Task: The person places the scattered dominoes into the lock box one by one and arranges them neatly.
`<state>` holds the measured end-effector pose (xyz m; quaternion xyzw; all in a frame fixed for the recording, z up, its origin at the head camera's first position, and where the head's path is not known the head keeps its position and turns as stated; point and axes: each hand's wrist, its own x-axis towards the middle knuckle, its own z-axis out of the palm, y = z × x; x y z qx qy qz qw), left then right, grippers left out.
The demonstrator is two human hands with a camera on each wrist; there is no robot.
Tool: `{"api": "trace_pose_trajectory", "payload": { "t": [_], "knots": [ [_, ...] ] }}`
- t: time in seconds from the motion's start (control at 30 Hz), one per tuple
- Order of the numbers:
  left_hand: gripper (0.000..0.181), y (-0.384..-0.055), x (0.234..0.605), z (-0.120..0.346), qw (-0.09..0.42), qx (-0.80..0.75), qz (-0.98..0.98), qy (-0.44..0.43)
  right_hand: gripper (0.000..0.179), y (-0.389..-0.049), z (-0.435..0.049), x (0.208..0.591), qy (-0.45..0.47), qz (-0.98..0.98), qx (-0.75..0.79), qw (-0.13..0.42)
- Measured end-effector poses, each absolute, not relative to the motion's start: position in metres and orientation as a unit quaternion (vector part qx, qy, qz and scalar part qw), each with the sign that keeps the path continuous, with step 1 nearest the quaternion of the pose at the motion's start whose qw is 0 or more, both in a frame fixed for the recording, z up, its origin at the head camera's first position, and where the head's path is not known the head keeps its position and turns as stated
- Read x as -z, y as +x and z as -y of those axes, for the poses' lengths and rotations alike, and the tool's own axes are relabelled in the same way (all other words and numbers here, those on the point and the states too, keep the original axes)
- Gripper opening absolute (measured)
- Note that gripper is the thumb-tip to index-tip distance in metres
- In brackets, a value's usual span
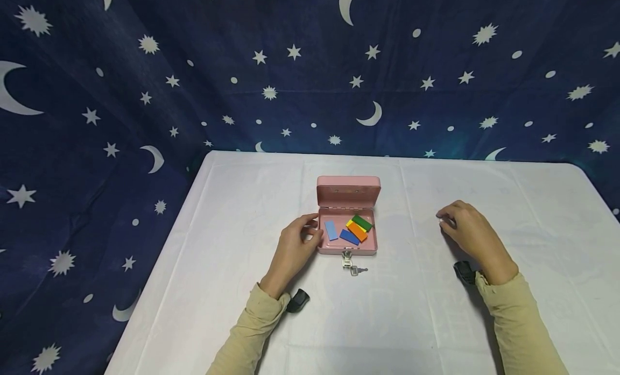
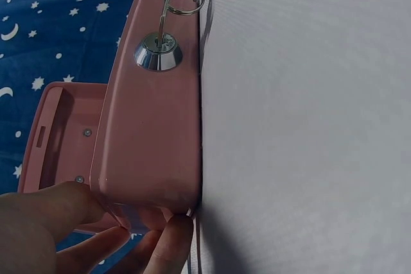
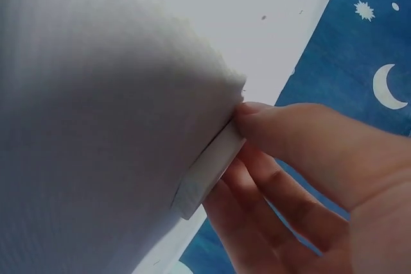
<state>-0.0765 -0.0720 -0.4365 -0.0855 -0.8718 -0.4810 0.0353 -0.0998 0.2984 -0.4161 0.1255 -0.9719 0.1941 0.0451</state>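
Observation:
A pink cash box [image 1: 347, 252] stands on the white table with its lid [image 1: 349, 193] raised. Several flat coloured blocks lie inside: light blue [image 1: 331, 230], dark blue [image 1: 350, 236], orange [image 1: 357, 232], yellow and green [image 1: 361, 223]. My left hand [image 1: 296, 239] holds the box at its left side, thumb near the front corner and fingers along the side wall. Off to the right, my right hand [image 1: 467, 230] pinches a white block [image 3: 209, 171] low over the table between thumb and fingers. Part of that block is hidden by the fingers.
A key [image 1: 357, 270] on a ring hangs from the lock [image 2: 158, 52] on the box's front. The white tablecloth [image 1: 387, 321] spreads around the box. Behind and to the left hangs a dark blue curtain [image 1: 310, 106] with moons and stars.

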Motion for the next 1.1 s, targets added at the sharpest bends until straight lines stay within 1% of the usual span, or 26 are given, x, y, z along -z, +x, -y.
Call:
{"api": "trace_pose_trajectory", "payload": {
  "t": [0.33,0.5,0.73,1.1],
  "knots": [
    [0.040,-0.075,0.435,0.071,0.033,0.481,0.872,-0.089,0.009,-0.098,-0.293,0.412,0.130,0.971,-0.192,0.052],
    [0.040,-0.075,0.435,0.072,0.037,0.476,0.874,-0.090,0.007,-0.098,-0.289,0.407,0.156,0.965,-0.195,0.077],
    [0.040,-0.076,0.437,0.073,0.040,0.474,0.875,-0.086,0.009,-0.098,-0.281,0.399,0.191,0.953,-0.209,0.110],
    [0.042,-0.076,0.436,0.073,0.035,0.476,0.875,-0.083,0.010,-0.097,-0.257,0.394,0.225,0.944,-0.212,0.118]
  ]
}}
